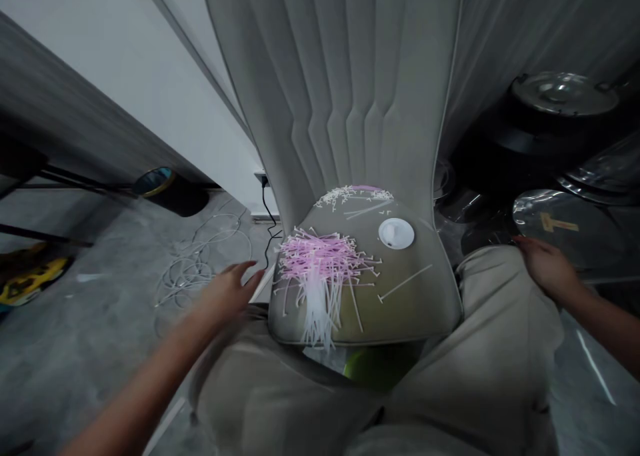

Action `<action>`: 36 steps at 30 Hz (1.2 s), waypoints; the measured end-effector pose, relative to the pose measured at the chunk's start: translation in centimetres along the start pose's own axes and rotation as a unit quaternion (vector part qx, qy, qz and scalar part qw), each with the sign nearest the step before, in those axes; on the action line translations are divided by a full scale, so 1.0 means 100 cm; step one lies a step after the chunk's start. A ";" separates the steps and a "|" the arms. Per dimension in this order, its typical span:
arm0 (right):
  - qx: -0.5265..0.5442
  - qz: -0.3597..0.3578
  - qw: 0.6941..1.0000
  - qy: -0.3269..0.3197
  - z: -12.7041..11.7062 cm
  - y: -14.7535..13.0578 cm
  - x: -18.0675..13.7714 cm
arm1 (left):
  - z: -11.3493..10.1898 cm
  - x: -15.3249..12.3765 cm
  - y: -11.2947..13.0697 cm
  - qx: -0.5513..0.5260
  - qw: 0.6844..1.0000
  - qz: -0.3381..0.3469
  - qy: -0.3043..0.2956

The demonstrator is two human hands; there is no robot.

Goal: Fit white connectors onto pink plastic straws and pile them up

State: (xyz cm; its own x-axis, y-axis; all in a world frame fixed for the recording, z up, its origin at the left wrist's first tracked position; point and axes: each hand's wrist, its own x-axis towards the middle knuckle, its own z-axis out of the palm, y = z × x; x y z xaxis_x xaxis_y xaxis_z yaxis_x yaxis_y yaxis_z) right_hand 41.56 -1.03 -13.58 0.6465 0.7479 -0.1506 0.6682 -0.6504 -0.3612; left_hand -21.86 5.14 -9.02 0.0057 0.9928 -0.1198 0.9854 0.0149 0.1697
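Note:
A grey upholstered chair faces me. A heap of thin pink and white plastic sticks lies on its seat, and some hang over the front edge. A smaller pile of white sticks lies at the back of the seat. A round white lid sits to the right, with a single long white stick near it. My left hand hovers open just left of the seat, fingers stretched toward the heap. My right hand rests on my right knee, fingers loosely spread, holding nothing.
My legs in beige trousers flank the chair front. Something green shows under the seat. White cable coils lie on the concrete floor at left. Metal lids and dark pans are stacked at right, with a clear-wrapped plate.

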 end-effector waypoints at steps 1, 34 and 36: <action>0.012 0.005 1.000 -0.005 0.000 -0.003 0.001 | -0.002 0.009 0.025 -0.006 0.999 0.038 0.009; 0.093 0.042 0.995 -0.019 0.001 -0.028 0.002 | 0.042 0.251 0.261 0.263 0.904 0.327 -0.080; 0.093 0.041 0.995 -0.021 0.001 -0.029 0.002 | 0.042 0.250 0.262 0.267 0.901 0.331 -0.080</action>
State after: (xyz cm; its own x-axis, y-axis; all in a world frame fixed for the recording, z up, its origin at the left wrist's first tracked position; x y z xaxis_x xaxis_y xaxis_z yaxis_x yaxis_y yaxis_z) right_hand 39.68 1.02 -12.59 0.6777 0.7008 -0.2225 0.5316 -0.6761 -0.5103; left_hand 4.85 29.90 -11.66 0.6051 0.7322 -0.3127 0.6979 -0.6768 -0.2344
